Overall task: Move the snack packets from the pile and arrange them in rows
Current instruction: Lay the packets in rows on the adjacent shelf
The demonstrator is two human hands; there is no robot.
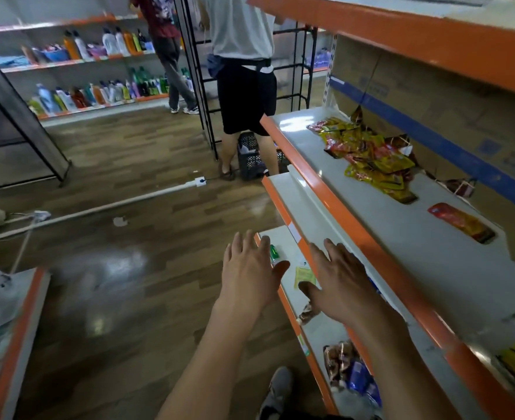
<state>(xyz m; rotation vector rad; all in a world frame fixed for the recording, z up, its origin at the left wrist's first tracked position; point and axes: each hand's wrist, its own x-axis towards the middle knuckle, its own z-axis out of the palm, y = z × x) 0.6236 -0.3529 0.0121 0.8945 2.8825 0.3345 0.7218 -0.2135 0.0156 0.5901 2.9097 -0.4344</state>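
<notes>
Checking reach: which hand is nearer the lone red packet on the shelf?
Right. The right hand hovers open by the shelf edge, below and left of the lone red packet. The left hand is open, further left over the floor.

I stand on a glossy wood-plank floor (135, 177) showing pale glare patches. To my right runs white shelving with orange edging (356, 213), backed by cardboard boxes (432, 95). Against the far wall, further shelves (92, 104) carry rows of coloured bottles (98, 93). A white cable strip (114, 204) crosses the floor. A black wire rack (201, 86) stands mid-aisle.
</notes>
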